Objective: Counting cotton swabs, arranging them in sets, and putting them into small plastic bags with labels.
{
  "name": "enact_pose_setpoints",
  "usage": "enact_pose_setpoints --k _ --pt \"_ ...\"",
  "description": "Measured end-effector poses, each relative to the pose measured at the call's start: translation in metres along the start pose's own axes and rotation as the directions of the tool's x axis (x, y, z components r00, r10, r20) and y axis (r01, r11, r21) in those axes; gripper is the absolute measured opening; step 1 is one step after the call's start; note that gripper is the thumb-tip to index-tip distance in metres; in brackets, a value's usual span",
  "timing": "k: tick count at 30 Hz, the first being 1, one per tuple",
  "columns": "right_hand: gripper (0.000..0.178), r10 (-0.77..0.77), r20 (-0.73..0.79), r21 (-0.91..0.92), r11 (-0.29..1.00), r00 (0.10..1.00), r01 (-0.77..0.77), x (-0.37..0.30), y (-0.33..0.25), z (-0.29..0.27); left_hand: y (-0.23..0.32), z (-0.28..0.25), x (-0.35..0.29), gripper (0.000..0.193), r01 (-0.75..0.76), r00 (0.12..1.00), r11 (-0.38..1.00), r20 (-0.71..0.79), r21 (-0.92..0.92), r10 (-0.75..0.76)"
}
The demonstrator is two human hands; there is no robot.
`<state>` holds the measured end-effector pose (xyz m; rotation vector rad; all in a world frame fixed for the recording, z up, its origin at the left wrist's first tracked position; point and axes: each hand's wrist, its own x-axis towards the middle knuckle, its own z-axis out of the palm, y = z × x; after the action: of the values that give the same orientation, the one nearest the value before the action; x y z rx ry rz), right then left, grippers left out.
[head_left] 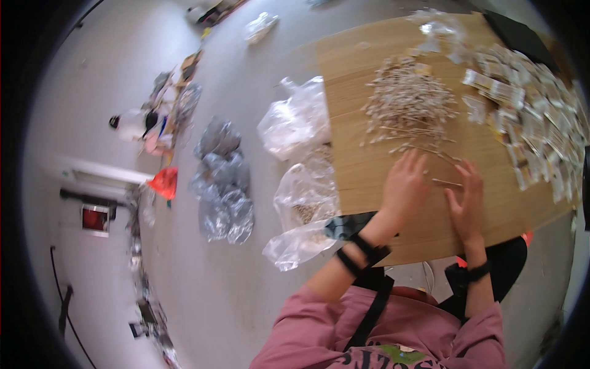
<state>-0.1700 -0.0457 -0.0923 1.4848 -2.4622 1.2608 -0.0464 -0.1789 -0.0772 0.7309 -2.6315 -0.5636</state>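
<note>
On the wooden table (353,166) lies a large heap of cotton swabs (409,95), with several loose ones along its near edge. My left hand (405,184) reaches over the tabletop, its stretched fingers close to these loose swabs. The undersides of its fingertips are hidden. To its right is my right hand (465,200), thumb and fingers apart. One single cotton swab (447,182) lies between the two hands, its right end close to my right thumb and fingers. Black bands circle both my wrists.
Many small clear packets of swabs (534,117) cover the table's right side. A crumpled clear bag (442,31) and a black flat object (519,37) lie at the far edge. Clear bags (301,190) stand beside the table's left edge; grey plastic bags (222,184) sit farther left on the floor.
</note>
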Motion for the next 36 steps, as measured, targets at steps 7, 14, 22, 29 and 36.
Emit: enact_pose_setpoints --k 7,14,22,29,36 --pt "0.06 -0.033 0.1 -0.004 0.999 0.994 0.033 -0.002 0.008 0.011 0.002 0.052 0.045 0.062 0.037 0.988 0.998 -0.152 0.058 -0.028" --pt "0.06 -0.072 0.015 -0.047 0.996 0.997 0.073 -0.003 0.011 0.002 0.047 0.069 0.001 0.05 0.0 0.983 0.996 -0.184 0.085 0.015" --pt "0.057 -0.295 0.203 -0.129 0.937 0.934 0.324 -0.007 0.002 0.006 0.038 0.034 -0.064 0.045 -0.078 0.991 0.996 -0.102 0.042 0.082" --pt "0.057 -0.189 0.257 -0.154 0.96 0.948 0.234 -0.005 -0.007 -0.002 0.027 -0.006 -0.063 0.076 0.066 0.993 0.992 -0.094 -0.105 -0.076" --pt "0.04 -0.293 0.231 -0.078 0.945 0.928 0.318 -0.012 0.001 0.0 0.02 0.003 -0.054 0.061 -0.004 0.998 0.981 -0.068 -0.196 -0.009"
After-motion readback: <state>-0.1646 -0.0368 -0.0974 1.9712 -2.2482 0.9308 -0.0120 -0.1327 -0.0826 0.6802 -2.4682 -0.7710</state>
